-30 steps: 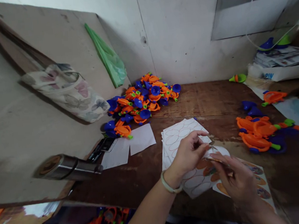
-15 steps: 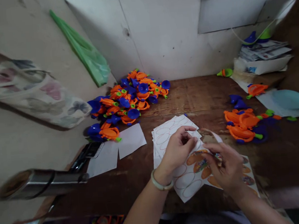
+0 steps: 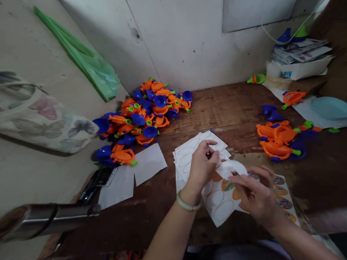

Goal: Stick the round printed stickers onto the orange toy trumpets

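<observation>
My left hand (image 3: 204, 161), with a pale bangle on its wrist, is closed with thumb and fingertips at the edge of a curled white sticker piece (image 3: 232, 167). On the other side of that piece, my right hand (image 3: 258, 195) pinches it between thumb and fingers. Below both hands lies a sheet of orange oval stickers (image 3: 284, 192) with coloured prints, partly covered by the right hand. White backing sheets (image 3: 219, 201) with oval outlines lie under the left hand, some ovals bare.
A heap of orange and blue plastic toys (image 3: 147, 112) is at the back left. More toy parts (image 3: 279, 137) lie at the right, near a pale blue dish (image 3: 332, 108). Loose paper (image 3: 149, 164) and a steel flask (image 3: 44, 220) are at the left.
The white sticker piece between my hands now shows as a broader curled face; before, a thin strip arched above my right hand. My right hand has shifted slightly lower. The camera view has moved a little.
</observation>
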Motion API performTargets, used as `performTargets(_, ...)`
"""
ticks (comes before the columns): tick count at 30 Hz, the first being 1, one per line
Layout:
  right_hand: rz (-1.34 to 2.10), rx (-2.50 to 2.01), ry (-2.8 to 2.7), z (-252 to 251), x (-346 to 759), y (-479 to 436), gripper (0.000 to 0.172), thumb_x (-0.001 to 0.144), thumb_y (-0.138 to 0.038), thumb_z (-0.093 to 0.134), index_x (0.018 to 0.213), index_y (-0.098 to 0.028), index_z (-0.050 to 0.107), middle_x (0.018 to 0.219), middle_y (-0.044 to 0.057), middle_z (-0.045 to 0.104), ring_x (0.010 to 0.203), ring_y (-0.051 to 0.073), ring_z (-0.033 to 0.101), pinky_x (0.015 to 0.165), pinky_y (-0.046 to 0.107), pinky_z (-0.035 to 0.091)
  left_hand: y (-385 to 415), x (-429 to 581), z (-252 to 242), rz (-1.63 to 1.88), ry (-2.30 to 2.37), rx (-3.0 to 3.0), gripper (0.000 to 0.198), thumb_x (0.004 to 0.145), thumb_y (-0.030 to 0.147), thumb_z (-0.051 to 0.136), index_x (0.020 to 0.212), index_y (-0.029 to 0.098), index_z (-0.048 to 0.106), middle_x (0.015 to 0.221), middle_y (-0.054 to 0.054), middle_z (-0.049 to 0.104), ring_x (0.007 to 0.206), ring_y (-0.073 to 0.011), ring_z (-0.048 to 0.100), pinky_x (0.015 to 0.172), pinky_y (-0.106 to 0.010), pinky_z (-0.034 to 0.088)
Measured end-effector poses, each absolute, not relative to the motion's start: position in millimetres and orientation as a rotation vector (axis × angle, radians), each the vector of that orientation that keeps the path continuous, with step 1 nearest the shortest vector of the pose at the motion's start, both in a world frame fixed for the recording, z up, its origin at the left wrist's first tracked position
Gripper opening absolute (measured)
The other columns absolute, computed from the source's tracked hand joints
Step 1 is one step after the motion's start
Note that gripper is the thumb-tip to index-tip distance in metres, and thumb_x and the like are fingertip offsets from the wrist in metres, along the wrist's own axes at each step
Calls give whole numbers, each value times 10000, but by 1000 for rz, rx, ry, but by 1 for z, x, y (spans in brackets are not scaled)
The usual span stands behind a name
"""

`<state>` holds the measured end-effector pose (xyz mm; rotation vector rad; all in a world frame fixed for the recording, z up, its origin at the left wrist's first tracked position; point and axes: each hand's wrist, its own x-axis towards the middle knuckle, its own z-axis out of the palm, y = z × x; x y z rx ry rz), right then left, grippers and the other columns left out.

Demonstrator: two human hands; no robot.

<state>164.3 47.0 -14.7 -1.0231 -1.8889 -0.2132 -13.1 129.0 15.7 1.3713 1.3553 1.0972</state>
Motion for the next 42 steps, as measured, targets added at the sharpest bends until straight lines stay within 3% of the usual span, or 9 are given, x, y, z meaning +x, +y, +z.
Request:
performTargets(7,-183,-836,-1919,-38,171,10,293,924,-74,698,958,-365,695,768,-60,750,731,209,688,766,408,535,187,-17,-13,1102,1674,1609,278,850,106,821,1074,216,700,1039,-58,774,1019,-235,735,940,-347,546)
performTargets(13,-105,-930,-1914,-34,179,21,130,1013,-254,654,944,-320,742,753,20,748,778,273,664,694,425,534,182,-156,2,1068,2414,1357,377,951,187,739,1317,144,659,1510,-216,596,1484,-397,493,1225,-598,389)
performTargets(16,-82,-909,-1920,-29,174,24,82,995,-251,667,1012,-310,722,745,1,769,778,276,669,688,408,546,173,-226,5,979,2762,991,492,996,285,719,1454,168,583,1609,-180,491,1504,-420,444,1224,-677,370)
performTargets(20,-33,-841,-1926,-19,160,25,192,960,-190,661,1091,-324,705,758,-15,783,747,269,684,657,389,565,171,-259,-7,881,2829,917,486,983,323,765,1426,191,619,1580,-144,533,1435,-376,526,1172,-616,469)
performTargets(27,82,-948,-1838,-12,156,30,202,979,-233,677,1170,-288,713,959,47,800,917,274,758,774,398,645,140,-225,6,1051,2656,1200,634,851,141,730,1445,76,516,1595,-284,461,1531,-441,431,1254,-594,375)
performTargets(31,387,-966,-1560,-6,136,53,684,1015,-276,685,1646,-337,428,1486,139,671,1326,343,695,962,509,668,79,-154,18,1098,2131,1546,846,812,224,817,1563,236,425,1484,-139,632,1289,-295,693,1097,-428,586)
performTargets(34,734,-904,-1433,1,117,75,873,1047,-346,672,1749,-420,158,1771,165,377,1454,336,628,933,488,697,40,-103,23,1041,1162,1895,1062,793,286,911,1672,298,314,1760,-194,358,1575,-377,482,1241,-517,492)
performTargets(37,873,-930,-1426,5,107,87,878,1032,-361,708,1739,-395,187,1754,173,409,1358,280,705,916,406,703,23,-78,26,1000,913,1907,1059,787,312,952,1666,326,362,1824,-188,203,1701,-436,225,1305,-604,396)
performTargets(42,752,-958,-1400,14,113,86,900,1047,-328,680,1744,-408,117,1740,183,429,1215,239,770,849,363,713,20,-63,19,1178,991,1759,890,844,379,911,1610,348,460,1826,-151,191,1713,-429,177,1309,-617,374)
